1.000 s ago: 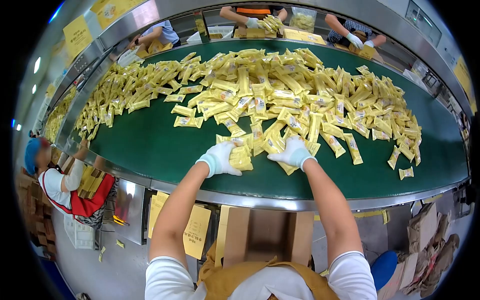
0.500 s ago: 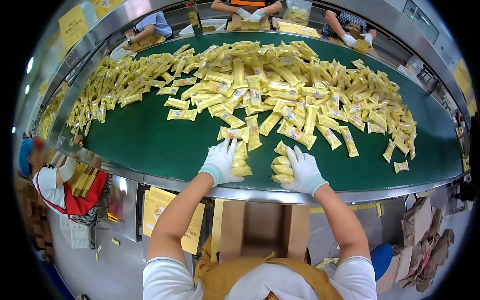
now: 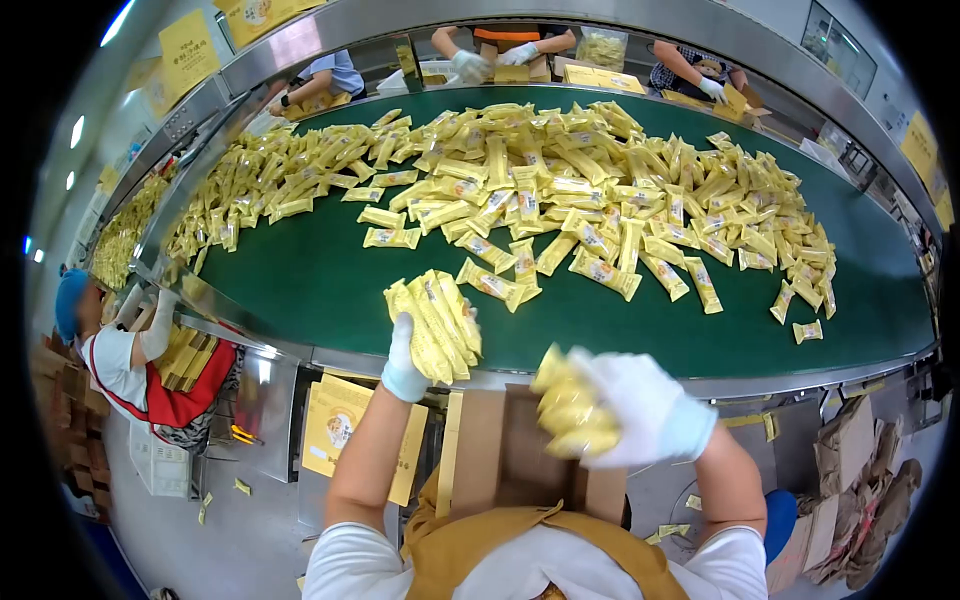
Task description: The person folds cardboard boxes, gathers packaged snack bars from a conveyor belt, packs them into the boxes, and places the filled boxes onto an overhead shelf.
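Note:
In a white glove, my left hand (image 3: 403, 362) grips several yellow packets (image 3: 432, 325) side by side, raised at the near edge of the green conveyor belt (image 3: 330, 265). My right hand (image 3: 645, 405), gloved and blurred by motion, is closed on another stack of yellow packets (image 3: 574, 405) above the right part of an open cardboard box (image 3: 530, 450). The box stands below the belt's near edge, in front of my body. Beyond my hands, a large heap of yellow packets (image 3: 560, 180) lies across the belt.
A metal rim (image 3: 780, 383) borders the belt. Printed yellow cartons (image 3: 345, 425) stand left of the box. One person in a red apron (image 3: 185, 410) is at the left; several others work across the belt. Brown cardboard (image 3: 850, 470) lies at the lower right.
Both hands have closed on packets and lifted them off the belt. My right hand has come back over the box; my left hand has moved slightly left, its packets now raised and tilted.

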Tool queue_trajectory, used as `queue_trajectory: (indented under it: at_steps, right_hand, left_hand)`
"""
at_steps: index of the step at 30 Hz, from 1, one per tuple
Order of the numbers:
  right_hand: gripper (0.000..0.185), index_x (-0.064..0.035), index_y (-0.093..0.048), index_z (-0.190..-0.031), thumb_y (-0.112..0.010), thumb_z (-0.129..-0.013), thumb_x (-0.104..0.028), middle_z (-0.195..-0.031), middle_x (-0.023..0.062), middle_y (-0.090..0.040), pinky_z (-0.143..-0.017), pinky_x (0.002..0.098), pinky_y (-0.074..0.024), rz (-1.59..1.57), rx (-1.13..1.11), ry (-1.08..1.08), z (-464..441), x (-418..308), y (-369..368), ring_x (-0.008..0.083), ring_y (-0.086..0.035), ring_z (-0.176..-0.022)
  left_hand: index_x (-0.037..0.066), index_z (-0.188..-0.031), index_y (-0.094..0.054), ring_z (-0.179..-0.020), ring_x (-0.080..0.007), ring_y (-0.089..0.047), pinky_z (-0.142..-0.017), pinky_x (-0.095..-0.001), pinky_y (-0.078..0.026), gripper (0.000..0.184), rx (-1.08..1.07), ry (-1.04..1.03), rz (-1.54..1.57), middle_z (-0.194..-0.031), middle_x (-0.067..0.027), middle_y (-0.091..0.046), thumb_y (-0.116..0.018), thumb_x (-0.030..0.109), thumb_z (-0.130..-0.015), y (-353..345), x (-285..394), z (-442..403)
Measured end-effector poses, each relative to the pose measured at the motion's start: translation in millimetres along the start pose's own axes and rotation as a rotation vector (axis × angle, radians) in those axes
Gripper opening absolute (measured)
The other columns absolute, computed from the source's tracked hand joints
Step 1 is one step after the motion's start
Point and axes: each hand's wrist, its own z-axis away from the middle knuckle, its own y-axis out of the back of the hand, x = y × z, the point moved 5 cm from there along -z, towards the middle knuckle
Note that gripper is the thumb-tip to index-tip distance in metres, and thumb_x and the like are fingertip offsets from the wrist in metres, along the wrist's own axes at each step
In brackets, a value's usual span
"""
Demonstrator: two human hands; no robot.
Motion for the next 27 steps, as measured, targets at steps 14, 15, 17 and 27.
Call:
queue_trajectory:
  at_steps: [14, 15, 17, 27]
  right_hand:
    - [0.046, -0.0109, -0.055, -0.137, -0.057, -0.093, -0.023, -0.12, 0.012, -0.066, -0.088, 0.0476, -0.0463, 0.375, -0.569, 0.04, -43, -12, -238, 0.0323, -0.063, -0.107]
    - [0.046, -0.0116, -0.055, -0.137, -0.057, -0.093, -0.024, -0.121, 0.0116, -0.065, -0.088, 0.0489, -0.0466, 0.341, -0.601, 0.003, -44, -10, -254, 0.0325, -0.063, -0.108]
    - [0.046, -0.0131, -0.055, -0.138, -0.057, -0.094, -0.024, -0.123, 0.011, -0.065, -0.088, 0.0515, -0.0472, 0.302, -0.655, -0.05, -44, -5, -280, 0.0329, -0.063, -0.11]
    - [0.046, -0.0206, -0.058, -0.141, -0.057, -0.096, -0.028, -0.135, 0.0076, -0.064, -0.087, 0.0647, -0.0503, 0.264, -0.598, -0.333, -42, 6, -316, 0.0351, -0.062, -0.121]
  left_hand:
    - [0.003, -0.139, -0.047, -0.111, -0.0311, -0.059, -0.103, -0.0493, -0.042, 0.064, -0.625, -0.005, -0.991, -0.124, -0.0151, -0.057, -0.068, 0.038, -0.089, -83, -71, 64]
    - [-0.001, -0.137, -0.047, -0.112, -0.0335, -0.058, -0.102, -0.0505, -0.042, 0.065, -0.645, -0.261, -1.301, -0.124, -0.0173, -0.057, -0.069, 0.034, -0.086, -105, -59, 69]
    - [-0.009, -0.131, -0.049, -0.117, -0.0396, -0.053, -0.102, -0.0519, -0.04, 0.068, -0.677, -0.551, -1.685, -0.123, -0.0236, -0.055, -0.07, 0.025, -0.076, -118, -60, 78]
    - [0.003, -0.147, -0.041, -0.101, -0.0293, -0.051, -0.091, -0.0445, -0.036, 0.069, -0.658, -0.346, -2.345, -0.111, -0.0145, -0.055, -0.059, 0.029, -0.085, -87, -143, 80]
